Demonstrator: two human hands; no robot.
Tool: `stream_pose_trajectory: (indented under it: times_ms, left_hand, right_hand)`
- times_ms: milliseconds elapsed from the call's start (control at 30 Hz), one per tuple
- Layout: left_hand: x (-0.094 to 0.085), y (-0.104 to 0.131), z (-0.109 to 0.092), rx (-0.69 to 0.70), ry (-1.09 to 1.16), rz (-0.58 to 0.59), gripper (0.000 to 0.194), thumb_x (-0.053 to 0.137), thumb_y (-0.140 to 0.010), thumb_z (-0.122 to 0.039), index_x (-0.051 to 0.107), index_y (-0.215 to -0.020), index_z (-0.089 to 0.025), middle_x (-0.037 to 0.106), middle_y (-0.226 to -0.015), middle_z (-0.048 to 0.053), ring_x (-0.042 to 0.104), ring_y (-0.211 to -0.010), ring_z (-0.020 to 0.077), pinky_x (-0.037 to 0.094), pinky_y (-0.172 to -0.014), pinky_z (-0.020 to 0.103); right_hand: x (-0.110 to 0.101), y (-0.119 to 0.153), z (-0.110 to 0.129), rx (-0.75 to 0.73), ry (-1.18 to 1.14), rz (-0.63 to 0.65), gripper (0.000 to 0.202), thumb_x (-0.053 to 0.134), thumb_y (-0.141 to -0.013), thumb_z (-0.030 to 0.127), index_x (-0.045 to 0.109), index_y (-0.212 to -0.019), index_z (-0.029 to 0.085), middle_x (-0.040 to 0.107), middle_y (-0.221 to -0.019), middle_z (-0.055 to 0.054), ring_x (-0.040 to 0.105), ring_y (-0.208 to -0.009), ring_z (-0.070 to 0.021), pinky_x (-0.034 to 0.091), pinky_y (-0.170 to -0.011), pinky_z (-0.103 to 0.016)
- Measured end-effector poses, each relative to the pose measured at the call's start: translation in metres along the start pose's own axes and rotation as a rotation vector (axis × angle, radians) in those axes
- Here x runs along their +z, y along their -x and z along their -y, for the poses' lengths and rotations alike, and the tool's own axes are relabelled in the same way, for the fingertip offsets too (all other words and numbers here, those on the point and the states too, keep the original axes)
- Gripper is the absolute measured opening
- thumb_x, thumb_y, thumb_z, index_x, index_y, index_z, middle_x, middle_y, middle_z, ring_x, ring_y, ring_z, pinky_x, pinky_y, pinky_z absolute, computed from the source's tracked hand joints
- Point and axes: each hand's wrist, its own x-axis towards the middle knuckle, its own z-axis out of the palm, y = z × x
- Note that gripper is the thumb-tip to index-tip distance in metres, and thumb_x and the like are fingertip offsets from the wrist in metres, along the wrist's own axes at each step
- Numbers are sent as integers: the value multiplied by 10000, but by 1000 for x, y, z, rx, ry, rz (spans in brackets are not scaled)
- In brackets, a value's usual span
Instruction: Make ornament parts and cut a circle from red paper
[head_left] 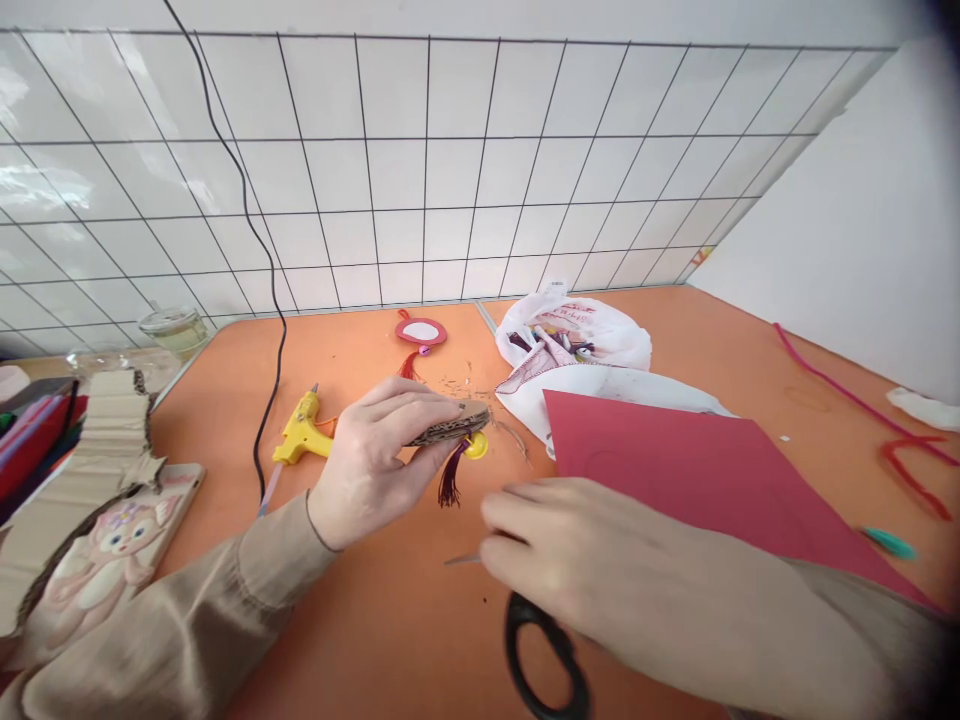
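The yellow glue gun (301, 432) lay near the left hand (371, 455); a sideways nudge could have tipped it. That hand's fingers were closed, pinching corrugated cardboard (450, 427) over the mid-bench (375, 610); a loose pinch might have let it twist. The purple tassel (450, 478) just below could have snagged a blade. The right hand's (559, 535) fingers curled over the scissors (556, 633), blur hiding any grip. The cardboard's visible long axis ran left to right, free end rightward and slightly away.
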Motion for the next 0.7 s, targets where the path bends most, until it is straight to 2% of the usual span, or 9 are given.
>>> stream_pose_trajectory:
  times_ms: [100, 133, 200, 300, 400, 467, 567, 700]
  left_hand:
    - [4, 3, 0, 56, 16, -13, 182, 666, -830, -77, 683, -988, -164, 777, -866, 74, 693, -822, 194, 598, -703, 313]
    - [6, 4, 1, 74, 26, -11, 193, 660, -830, -69, 679, -993, -170, 779, -868, 71, 693, -821, 197, 600, -704, 321]
    - [8, 5, 2, 99, 42, -8, 199, 659, -829, -65, 672, -995, -173, 781, -868, 66, 691, -812, 198, 603, -701, 329]
    - [9, 6, 4, 62, 75, 12, 195, 672, -827, -71, 682, -1000, -161, 775, -874, 68, 682, -816, 191, 603, -714, 326]
    - [7, 7, 7, -16, 129, 30, 203, 688, -820, -68, 696, -1001, -159, 771, -880, 63, 676, -852, 186, 601, -746, 321]
    - [6, 7, 9, -58, 155, 22, 197, 702, -812, -71, 699, -988, -162, 771, -885, 63, 675, -879, 190, 600, -761, 321]
    - [5, 6, 12, -82, 198, 23, 173, 706, -821, -97, 706, -979, -167, 772, -898, 69, 672, -934, 206, 599, -816, 354]
    - [2, 3, 10, -66, 273, 63, 139, 693, -848, -135, 717, -975, -184, 777, -893, 70, 670, -991, 225, 580, -906, 431]
  right_hand:
    - [21, -19, 6, -18, 13, -16, 280, 531, -702, -84, 543, -710, 195, 578, -738, -10, 564, -645, -161, 367, -497, -289]
    - [28, -24, 9, 38, 50, 16, 313, 505, -729, -106, 584, -783, 192, 602, -785, -17, 590, -704, -167, 405, -546, -293]
    - [43, -31, 14, -13, 17, 10, 295, 496, -763, -81, 601, -797, 192, 596, -747, -15, 577, -663, -165, 403, -523, -298]
    - [62, -35, 20, -50, -7, -24, 217, 501, -861, 4, 619, -832, 183, 610, -772, -32, 572, -655, -176, 406, -510, -314]
    - [69, -35, 24, -66, -5, -68, 158, 518, -905, 65, 638, -869, 162, 603, -762, -37, 575, -686, -202, 399, -515, -330]
    - [65, -35, 27, -106, -18, -86, 105, 563, -876, 88, 630, -835, 158, 592, -752, -39, 551, -671, -207, 370, -496, -334]
    - [45, -33, 33, -189, -72, -43, 84, 611, -819, 109, 596, -765, 172, 572, -737, -25, 497, -626, -187, 340, -486, -328]
    - [17, -17, 39, -300, -195, 38, 82, 605, -879, 198, 607, -798, 194, 610, -764, 14, 497, -633, -146, 389, -561, -312]
